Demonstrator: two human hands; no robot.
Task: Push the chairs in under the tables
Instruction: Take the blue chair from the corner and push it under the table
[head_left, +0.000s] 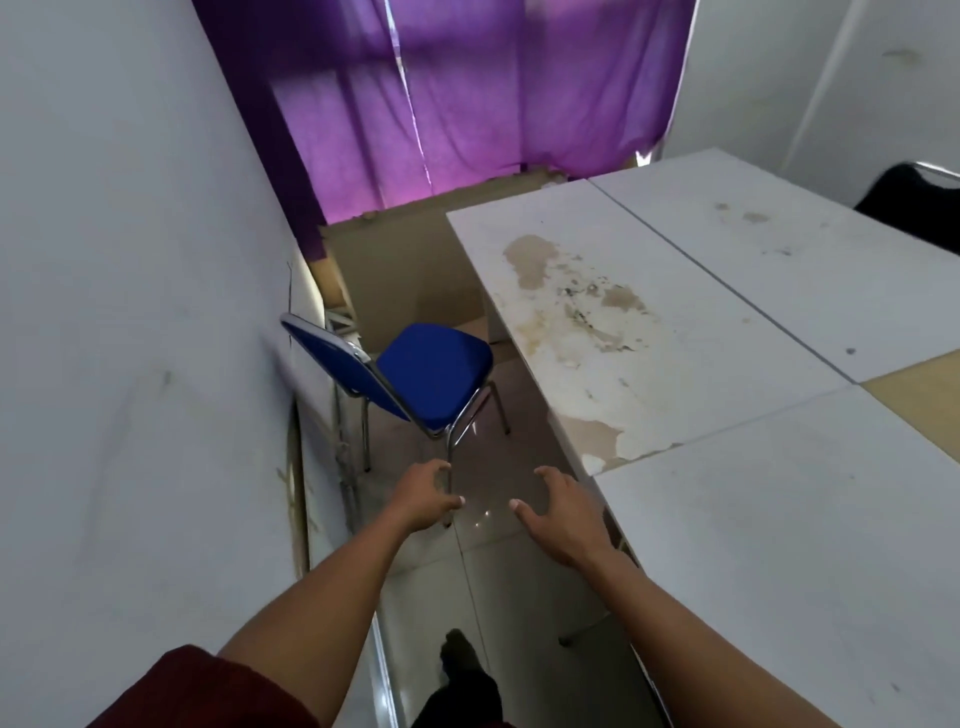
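Chair (431, 379) clear of table (649, 364) edge; aisle open.

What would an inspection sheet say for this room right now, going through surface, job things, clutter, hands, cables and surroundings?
Surface: white tables, nearest top stained and peeling.
Job's things: blue chair stands out in the aisle, not under a table; black chair at the far right edge.
Clutter: nothing seen on the tabletops.
Hands: left hand and right hand open, reaching toward the blue chair, holding nothing.
Cables: nothing seen.
Surroundings: white wall on the left, purple curtain ahead.

Both arms outstretched; left hand (422, 496) and right hand (563, 512) spread, empty
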